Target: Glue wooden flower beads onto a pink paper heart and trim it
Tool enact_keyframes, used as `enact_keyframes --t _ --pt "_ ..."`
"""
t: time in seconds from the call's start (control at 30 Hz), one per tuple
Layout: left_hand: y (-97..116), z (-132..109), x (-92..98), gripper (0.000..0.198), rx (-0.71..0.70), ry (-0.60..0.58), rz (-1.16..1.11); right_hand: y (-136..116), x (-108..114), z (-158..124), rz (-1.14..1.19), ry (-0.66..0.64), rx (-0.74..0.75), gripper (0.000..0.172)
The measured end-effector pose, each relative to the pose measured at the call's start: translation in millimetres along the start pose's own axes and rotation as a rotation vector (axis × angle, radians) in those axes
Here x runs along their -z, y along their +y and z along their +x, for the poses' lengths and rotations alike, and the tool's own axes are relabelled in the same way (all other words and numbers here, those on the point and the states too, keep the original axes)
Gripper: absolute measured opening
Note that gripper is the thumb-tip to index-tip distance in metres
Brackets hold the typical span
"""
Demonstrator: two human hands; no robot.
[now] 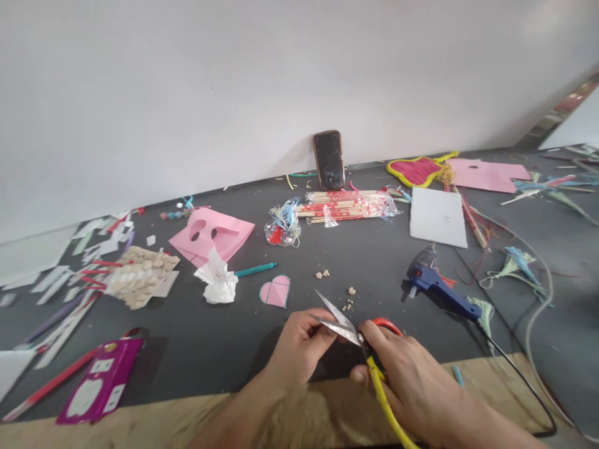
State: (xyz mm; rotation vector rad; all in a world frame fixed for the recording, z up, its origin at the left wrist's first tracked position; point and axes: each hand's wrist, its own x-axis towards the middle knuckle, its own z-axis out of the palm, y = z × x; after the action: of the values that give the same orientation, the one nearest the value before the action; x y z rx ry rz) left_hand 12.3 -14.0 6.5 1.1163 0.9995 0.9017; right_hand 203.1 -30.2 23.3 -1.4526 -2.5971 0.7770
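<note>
My right hand (407,368) is closed round a pair of scissors (344,327), one handle loop red and the other yellow. The blades stand apart, pointing left. At their tips my left hand (302,346) is closed in a pinch, thumb against fingers; whatever is between them is too small or hidden to make out. Just beyond the blades lie small beige bead-like clusters (352,290), with more of them (322,274) a little farther off. A pink paper heart (275,292) with a dark outline rests beyond my left hand.
To the right lies a blue glue gun (435,290) with its cord, beside a white card (438,218). A phone (329,160) leans on the wall behind wrapped sticks (349,206). Leftward are crumpled tissue (218,280), a teal pen (257,269), pink cut paper (229,234) and a purple packet (100,383).
</note>
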Motion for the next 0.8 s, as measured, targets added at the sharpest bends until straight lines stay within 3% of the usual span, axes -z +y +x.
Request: enact_keyframes --t 0.13,0.37,0.8 --pt "0.4 0.2 -1.3 0.03 -0.018 -0.007 -0.059 1.1 1.7 -0.7 0.005 0.016 0.03 0.023" --pt "3.1 -1.3 -5.3 0.027 -0.005 0.02 0.081 1.1 4.1 -1.1 -0.058 0.081 -0.02 0.029" --pt "1.9 0.6 -2.5 0.029 0.083 0.025 -0.012 -0.9 -3.4 3.6 -0.095 -0.004 -0.023 0.019"
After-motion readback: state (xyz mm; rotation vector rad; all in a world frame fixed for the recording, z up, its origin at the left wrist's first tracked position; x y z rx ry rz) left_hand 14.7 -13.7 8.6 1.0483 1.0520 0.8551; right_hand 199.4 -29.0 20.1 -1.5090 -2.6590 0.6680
